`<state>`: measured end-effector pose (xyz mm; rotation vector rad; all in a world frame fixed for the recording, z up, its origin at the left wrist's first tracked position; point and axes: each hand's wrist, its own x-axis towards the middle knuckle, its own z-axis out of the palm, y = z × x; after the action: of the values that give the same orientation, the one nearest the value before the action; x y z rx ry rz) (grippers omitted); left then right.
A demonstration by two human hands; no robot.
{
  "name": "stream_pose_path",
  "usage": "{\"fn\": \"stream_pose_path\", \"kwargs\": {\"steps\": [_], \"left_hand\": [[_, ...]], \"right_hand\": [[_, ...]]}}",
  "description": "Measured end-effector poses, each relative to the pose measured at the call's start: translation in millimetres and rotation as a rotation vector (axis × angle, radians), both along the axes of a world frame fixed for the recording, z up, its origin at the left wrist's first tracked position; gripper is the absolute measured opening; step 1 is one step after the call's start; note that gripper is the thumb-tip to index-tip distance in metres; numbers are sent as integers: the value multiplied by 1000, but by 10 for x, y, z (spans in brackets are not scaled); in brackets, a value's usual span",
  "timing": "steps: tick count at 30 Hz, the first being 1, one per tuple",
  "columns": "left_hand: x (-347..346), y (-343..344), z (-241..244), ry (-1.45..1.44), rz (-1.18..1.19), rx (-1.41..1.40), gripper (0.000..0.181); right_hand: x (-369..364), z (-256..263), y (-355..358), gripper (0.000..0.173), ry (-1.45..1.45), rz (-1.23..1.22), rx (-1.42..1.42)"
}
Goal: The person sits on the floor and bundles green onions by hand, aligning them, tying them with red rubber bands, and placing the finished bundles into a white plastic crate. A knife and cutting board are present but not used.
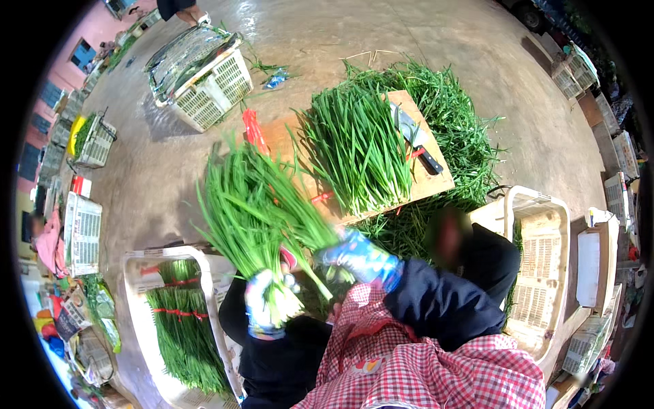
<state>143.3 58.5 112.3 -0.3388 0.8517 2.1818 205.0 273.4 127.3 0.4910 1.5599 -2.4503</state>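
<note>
My left hand (pixel 263 301), in a patterned glove, grips a bunch of garlic chives (pixel 245 209) near the pale stem ends, leaves fanning away from me. Blurred by motion, my right hand (pixel 360 258) wears a blue patterned glove and holds a smaller bundle of chives (pixel 306 220) that crosses the bunch. Just beyond stands a wooden board (pixel 429 184) bearing a thick pile of chives (pixel 357 148), stem ends towards me. A black-handled cleaver (pixel 411 128) lies at the pile's right. Red ties (pixel 254 130) rest at the board's left edge; more red strips show beneath the pile.
At my left, a white plastic crate (pixel 204 271) holds chive bundles (pixel 186 327) tied in red. Another white crate (pixel 539 276) stands at my right. Loose leaves (pixel 449 112) heap behind the board. A covered crate (pixel 214 84) sits farther off, near a person's legs (pixel 189 13).
</note>
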Motion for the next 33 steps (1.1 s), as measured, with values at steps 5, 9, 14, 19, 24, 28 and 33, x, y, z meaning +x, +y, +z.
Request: {"fn": "stream_pose_path", "kwargs": {"steps": [5,9,14,19,24,28,33], "left_hand": [[-624,-238,352,205,55,161,39],[-1055,-3,559,264,133,17,28],[-1514,355,-289,324,65,-228,15],[-1462,666,-1240,165,-91,-546,17],[-1469,785,-1248,595,-102,-797,28],[-1561,749,-1343,803,-210,-777,48],[-1542,639,-1076,621,-267,-681,45]], "right_hand": [[32,362,720,44,-50,-236,-27],[240,508,1114,34,-34,-338,115],[328,543,1328,38,134,-523,-92],[425,719,1541,45,227,-590,23],[182,753,1649,33,158,-578,112],[-123,392,1675,42,126,-542,416],[-463,-718,1709,70,22,-354,1335]]}}
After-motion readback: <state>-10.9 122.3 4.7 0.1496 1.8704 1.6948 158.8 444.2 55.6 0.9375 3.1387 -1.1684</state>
